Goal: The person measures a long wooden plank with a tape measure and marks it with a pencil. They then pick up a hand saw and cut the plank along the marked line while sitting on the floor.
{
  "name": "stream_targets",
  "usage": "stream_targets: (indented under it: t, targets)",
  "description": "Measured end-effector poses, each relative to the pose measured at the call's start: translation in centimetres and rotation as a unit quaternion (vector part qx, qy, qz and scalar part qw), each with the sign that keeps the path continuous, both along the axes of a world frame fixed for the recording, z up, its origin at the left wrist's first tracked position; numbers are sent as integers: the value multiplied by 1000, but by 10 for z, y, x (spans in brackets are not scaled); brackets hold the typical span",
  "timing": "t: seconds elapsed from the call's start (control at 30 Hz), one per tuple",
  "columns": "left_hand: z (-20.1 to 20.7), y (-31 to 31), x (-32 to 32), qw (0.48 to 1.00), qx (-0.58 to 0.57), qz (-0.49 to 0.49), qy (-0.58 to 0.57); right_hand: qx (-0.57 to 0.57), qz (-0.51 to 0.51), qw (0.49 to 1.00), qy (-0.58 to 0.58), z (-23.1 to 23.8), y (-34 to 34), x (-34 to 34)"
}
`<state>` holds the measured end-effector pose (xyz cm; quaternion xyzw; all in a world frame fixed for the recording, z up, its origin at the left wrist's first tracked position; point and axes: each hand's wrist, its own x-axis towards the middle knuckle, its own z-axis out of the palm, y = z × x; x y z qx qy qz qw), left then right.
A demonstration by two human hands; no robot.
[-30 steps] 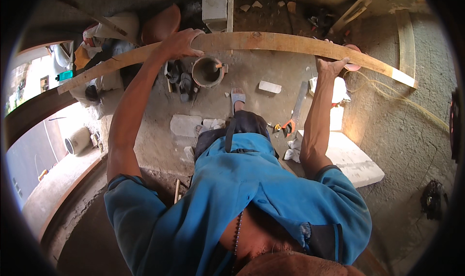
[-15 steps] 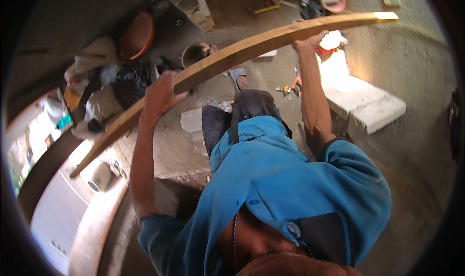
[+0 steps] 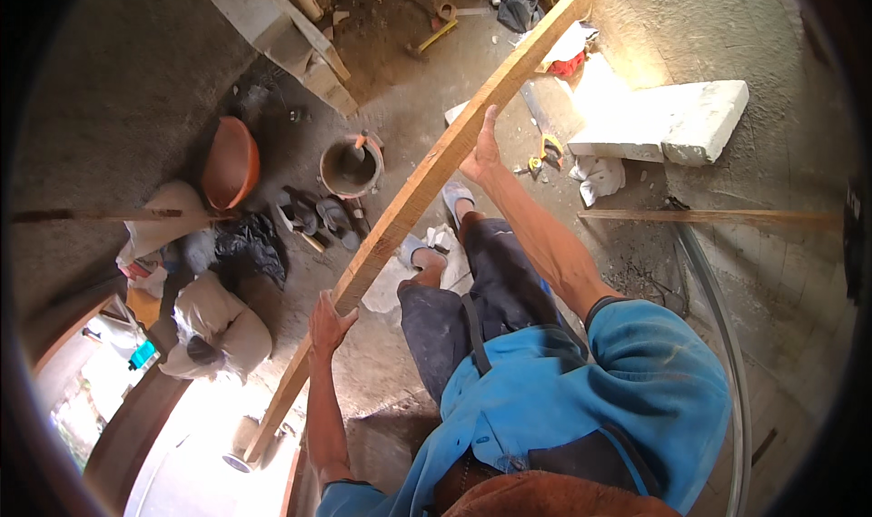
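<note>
I hold a long, pale wooden beam with both hands. It runs slantwise from the top right to the bright opening at lower left. My left hand is wrapped round its lower part, thumb along the near side. Higher up, my right hand grips the beam, thumb pointing up and its other fingers mostly hidden by the wood. Beyond the beam, a bucket with a tool's handle sticking out stands on the floor. An orange basin leans farther left.
A pale block slab juts out at the right, with a yellow-and-orange hand tool on the floor nearby. Full sacks, a black plastic bag and slippers lie at left. A thin wooden strip crosses at right.
The beam has tilted steeper: its left end has dropped toward the bright opening. My left hand has moved down and right, my right hand down and left, both still on the beam.
</note>
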<state>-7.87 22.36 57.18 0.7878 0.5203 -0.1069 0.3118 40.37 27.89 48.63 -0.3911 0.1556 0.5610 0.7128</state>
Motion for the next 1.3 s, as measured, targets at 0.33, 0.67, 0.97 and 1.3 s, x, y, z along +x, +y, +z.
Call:
stream_targets:
  t: [0.33, 0.67, 0.97, 1.3]
  targets:
    - [-241, -58, 11, 999, 11, 51, -11, -53, 73, 995, -38, -196, 23, 9]
    - [-484, -21, 71, 997, -34, 67, -26, -101, 232, 956, -149, -424, 72, 61]
    - [-583, -15, 63, 997, 31, 52, -55, -60, 313, 925, -209, -476, 101, 65]
    - [-622, -33, 91, 990, 75, 69, -94, -205, 453, 817, -291, -531, 89, 120]
